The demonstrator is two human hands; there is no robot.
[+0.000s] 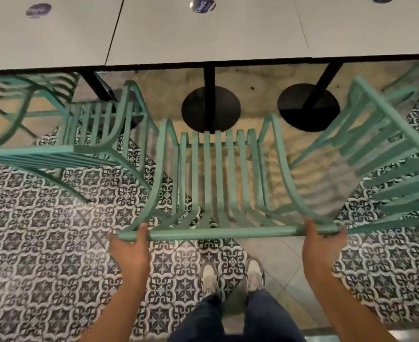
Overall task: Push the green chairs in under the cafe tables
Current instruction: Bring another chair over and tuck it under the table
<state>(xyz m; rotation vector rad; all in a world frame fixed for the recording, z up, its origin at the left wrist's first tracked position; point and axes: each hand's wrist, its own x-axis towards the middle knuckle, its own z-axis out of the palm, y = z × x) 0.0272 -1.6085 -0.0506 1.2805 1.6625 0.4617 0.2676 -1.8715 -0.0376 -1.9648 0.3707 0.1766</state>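
A green slatted chair (218,174) stands directly in front of me, its seat short of the grey cafe table (203,40) edge. My left hand (131,245) grips the left end of its top back rail. My right hand (322,240) grips the right end of the same rail. A second green chair (99,134) stands to the left, angled, its front near the table edge. A third green chair (391,154) stands at the right, turned at an angle. The middle table's black post and round base (210,109) lie just beyond the held chair's seat.
Another round black base (308,107) sits to the right under the neighbouring table. A further green chair (18,95) shows at the far left, partly under a table. The floor is patterned tile (43,243). My two shoes (230,275) stand just behind the chair.
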